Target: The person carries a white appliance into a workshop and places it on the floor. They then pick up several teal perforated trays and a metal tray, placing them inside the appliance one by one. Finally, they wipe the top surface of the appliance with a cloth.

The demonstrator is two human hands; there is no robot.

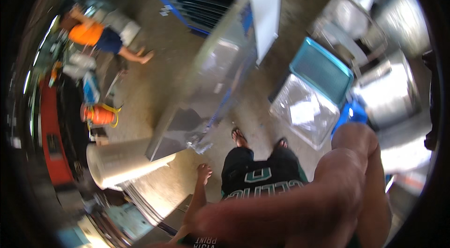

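Observation:
My left hand (204,173) hangs low beside my leg with its fingers loosely curled and apart, holding nothing. Just above it, crumpled clear plastic film (199,145) clings to the near end of a long grey metal panel (194,107). My right arm is sharply bent, its elbow toward the right. The right hand (215,220) is very close to the camera and smeared, so its fingers cannot be made out.
A teal tray (322,70) and a plastic-wrapped tray (304,110) lie at the right, near large shiny metal pots (389,88). At the left are a thick roll of clear film (119,161), an orange gas cylinder (101,114) and a person in an orange shirt (86,35).

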